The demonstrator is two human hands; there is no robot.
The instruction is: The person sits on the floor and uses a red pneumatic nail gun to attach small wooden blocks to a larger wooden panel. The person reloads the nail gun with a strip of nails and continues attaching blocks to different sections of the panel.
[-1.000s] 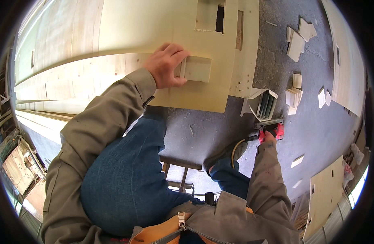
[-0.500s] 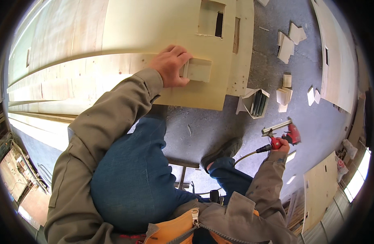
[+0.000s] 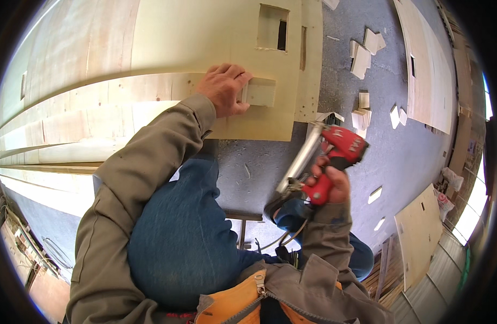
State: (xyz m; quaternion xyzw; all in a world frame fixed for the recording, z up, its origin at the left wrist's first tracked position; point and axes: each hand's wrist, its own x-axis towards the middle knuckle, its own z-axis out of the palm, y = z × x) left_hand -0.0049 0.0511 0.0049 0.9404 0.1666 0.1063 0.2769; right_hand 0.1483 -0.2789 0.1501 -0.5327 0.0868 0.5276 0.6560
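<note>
My left hand is closed over the end of a long narrow wooden board lying on a large pale plywood panel. Just right of my fingers, a small flat wood piece sits in line with the board's end. My right hand is wrapped round the grip of a red pneumatic nail gun. The gun is held in the air off the panel's right edge, its silver magazine slanting down toward my knee. A hose trails from it.
The panel has a square cutout with a dark slot. Wood offcuts lie scattered on the grey floor at right. Beyond them is another long panel; a plywood sheet leans at lower right. More boards are stacked at left.
My right hand has brought the nail gun up and leftward, closer to the panel and the camera. My left hand keeps its hold on the board. The view has shifted slightly.
</note>
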